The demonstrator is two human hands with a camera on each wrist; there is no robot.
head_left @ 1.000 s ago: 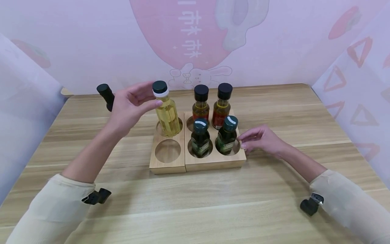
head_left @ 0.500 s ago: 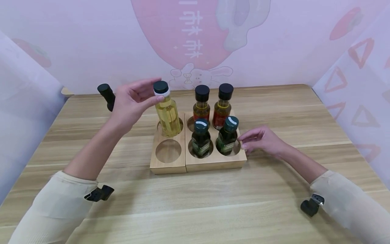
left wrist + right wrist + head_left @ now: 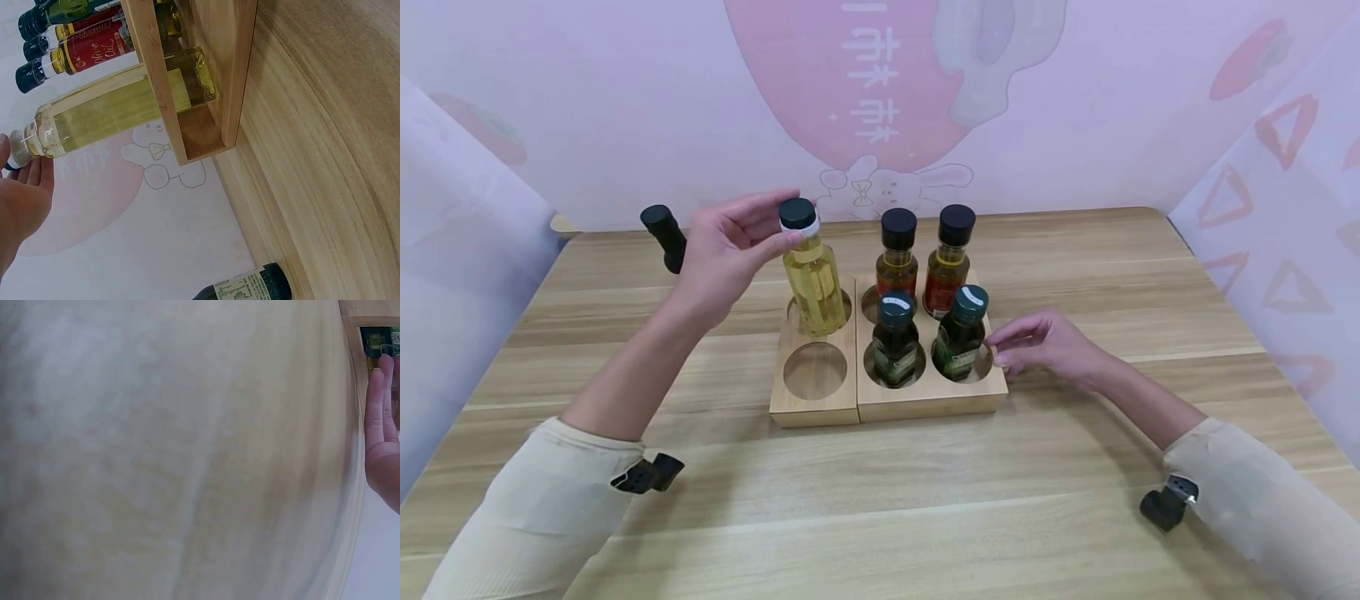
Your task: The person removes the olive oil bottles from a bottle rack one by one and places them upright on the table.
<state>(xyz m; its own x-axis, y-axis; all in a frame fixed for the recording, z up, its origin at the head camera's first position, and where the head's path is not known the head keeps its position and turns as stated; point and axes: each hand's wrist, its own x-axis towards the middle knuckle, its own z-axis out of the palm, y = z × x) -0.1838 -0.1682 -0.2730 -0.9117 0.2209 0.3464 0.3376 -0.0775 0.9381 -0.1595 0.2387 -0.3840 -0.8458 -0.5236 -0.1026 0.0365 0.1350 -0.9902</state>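
My left hand [image 3: 718, 258] pinches the neck of a pale yellow oil bottle [image 3: 817, 287] with a dark cap, thumb on the near side and fingers behind. The bottle leans slightly in the back left hole of a two-part wooden bottle rack [image 3: 818, 412]. In the left wrist view, the base of the oil bottle [image 3: 131, 103] is down inside the open-sided rack [image 3: 234, 81]. My right hand [image 3: 1048, 346] is at the rack's right end, fingertips right at its side. Seen from the right wrist, the fingers of that hand [image 3: 384, 437] are fairly straight.
Two red-labelled olive oil bottles [image 3: 946, 283] fill the rack's back right holes, and two dark green bottles [image 3: 893, 346] the front ones. The front left hole [image 3: 815, 372] shows bare wood. Another dark bottle [image 3: 662, 233] stands behind my left hand, mostly hidden. A printed backdrop [image 3: 647, 108] rises behind.
My left thumb has shifted slightly up the oil bottle's neck, and the fingers behind it have risen a little. The bottle's top has moved slightly right. The right hand stays at the rack.
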